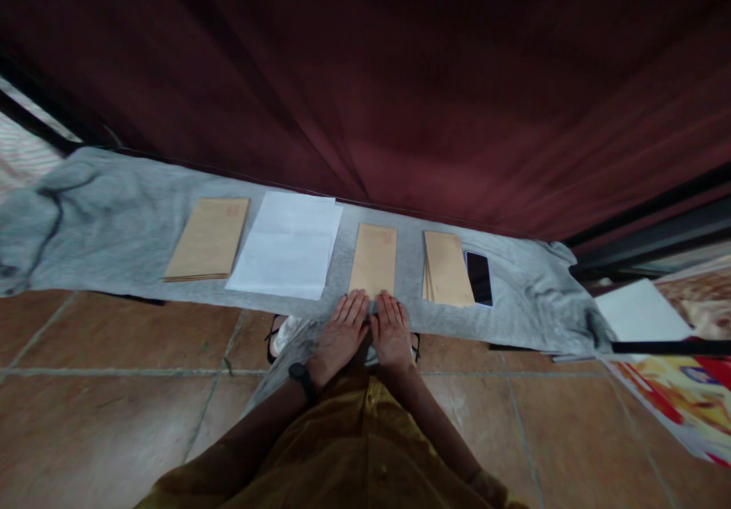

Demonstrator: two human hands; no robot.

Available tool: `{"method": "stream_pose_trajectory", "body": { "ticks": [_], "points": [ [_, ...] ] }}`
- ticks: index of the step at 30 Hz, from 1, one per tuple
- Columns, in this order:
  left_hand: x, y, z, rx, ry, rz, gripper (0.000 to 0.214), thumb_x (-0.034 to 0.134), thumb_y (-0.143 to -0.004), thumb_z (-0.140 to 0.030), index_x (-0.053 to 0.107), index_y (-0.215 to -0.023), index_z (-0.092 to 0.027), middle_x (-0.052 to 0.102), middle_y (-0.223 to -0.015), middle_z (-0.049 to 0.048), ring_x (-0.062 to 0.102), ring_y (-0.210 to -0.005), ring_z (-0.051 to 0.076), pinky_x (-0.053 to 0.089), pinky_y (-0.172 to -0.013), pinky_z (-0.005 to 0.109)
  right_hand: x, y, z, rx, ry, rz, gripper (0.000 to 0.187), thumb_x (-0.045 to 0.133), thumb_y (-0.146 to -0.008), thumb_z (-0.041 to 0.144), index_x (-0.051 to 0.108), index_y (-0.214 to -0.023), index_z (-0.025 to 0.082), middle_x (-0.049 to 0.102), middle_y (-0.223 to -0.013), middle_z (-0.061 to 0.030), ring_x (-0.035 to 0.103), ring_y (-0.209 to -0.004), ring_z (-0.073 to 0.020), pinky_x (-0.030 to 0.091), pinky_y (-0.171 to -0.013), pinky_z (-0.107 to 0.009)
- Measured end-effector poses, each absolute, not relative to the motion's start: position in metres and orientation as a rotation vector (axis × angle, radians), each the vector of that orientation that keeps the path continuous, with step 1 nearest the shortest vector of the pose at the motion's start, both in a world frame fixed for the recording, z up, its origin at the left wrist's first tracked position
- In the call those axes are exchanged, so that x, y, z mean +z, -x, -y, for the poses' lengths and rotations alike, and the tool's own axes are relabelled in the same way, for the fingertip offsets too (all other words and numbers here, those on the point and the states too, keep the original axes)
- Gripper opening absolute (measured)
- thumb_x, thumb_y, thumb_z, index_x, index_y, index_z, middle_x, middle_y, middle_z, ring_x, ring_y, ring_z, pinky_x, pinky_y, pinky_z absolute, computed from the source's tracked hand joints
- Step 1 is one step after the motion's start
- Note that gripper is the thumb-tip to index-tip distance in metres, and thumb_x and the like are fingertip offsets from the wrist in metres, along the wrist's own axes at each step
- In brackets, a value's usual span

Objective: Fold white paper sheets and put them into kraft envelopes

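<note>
My left hand (pixel 340 335) and my right hand (pixel 392 331) lie flat side by side, fingers stretched out, on the near edge of a grey cloth (pixel 114 219) covering a long low surface. Their fingertips reach the near end of a single brown envelope (pixel 374 259). Neither hand holds anything. A black watch sits on my left wrist. To the left lie white paper sheets (pixel 288 244) and a stack of brown envelopes (pixel 209 238). To the right lies another stack of brown envelopes (pixel 446 267) with a black phone (pixel 479 278) beside it.
A dark red curtain (pixel 400 82) hangs behind the cloth. Brown floor tiles (pixel 103 387) spread below. At the right lie a white sheet (pixel 640 311) and a colourful printed sheet (pixel 685 398). A sandalled foot (pixel 282 335) shows under the cloth's edge.
</note>
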State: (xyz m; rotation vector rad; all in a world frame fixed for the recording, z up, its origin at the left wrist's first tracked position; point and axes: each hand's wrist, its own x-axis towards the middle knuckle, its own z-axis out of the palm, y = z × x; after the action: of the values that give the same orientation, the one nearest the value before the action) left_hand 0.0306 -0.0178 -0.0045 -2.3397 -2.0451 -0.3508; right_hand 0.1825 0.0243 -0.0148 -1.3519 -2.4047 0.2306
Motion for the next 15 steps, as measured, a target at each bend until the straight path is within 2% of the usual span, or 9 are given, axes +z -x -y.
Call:
{"method": "stream_pose_trajectory", "body": {
  "ticks": [4, 10, 15],
  "points": [
    [-0.0068, -0.0328, 0.0141, -0.34, 2.372, 2.015, 0.056, 0.037, -0.099, -0.022, 0.039, -0.154, -0.009, 0.037, -0.163, 0.0129, 0.029, -0.153, 0.023, 0.025, -0.127, 0.044, -0.0139, -0.1834, -0.0255, 0.221, 1.346, 2.423, 0.05, 0.037, -0.105, 0.024, 0.043, -0.153, 0.011, 0.044, -0.158, -0.0145, 0.035, -0.149, -0.0252, 0.03, -0.121, -0.05],
    [-0.0085, -0.0276, 0.0155, -0.361, 2.319, 2.046, 0.057, 0.041, -0.101, -0.033, 0.041, -0.152, -0.007, 0.036, -0.162, 0.0154, 0.027, -0.153, 0.026, 0.026, -0.126, 0.045, -0.0142, -0.1877, -0.0245, 0.215, 1.329, 2.393, 0.051, 0.036, -0.105, 0.023, 0.041, -0.154, 0.011, 0.045, -0.157, -0.0143, 0.038, -0.147, -0.0261, 0.032, -0.12, -0.051],
    [-0.0085, -0.0264, 0.0168, -0.358, 2.314, 2.053, 0.059, 0.043, -0.1, -0.034, 0.039, -0.153, -0.007, 0.034, -0.163, 0.0157, 0.026, -0.154, 0.027, 0.027, -0.126, 0.045, -0.0108, -0.192, -0.0232, 0.244, 1.364, 2.356, 0.05, 0.036, -0.105, 0.024, 0.044, -0.152, 0.012, 0.049, -0.154, -0.0155, 0.041, -0.145, -0.0268, 0.033, -0.119, -0.053]
  ]
}}
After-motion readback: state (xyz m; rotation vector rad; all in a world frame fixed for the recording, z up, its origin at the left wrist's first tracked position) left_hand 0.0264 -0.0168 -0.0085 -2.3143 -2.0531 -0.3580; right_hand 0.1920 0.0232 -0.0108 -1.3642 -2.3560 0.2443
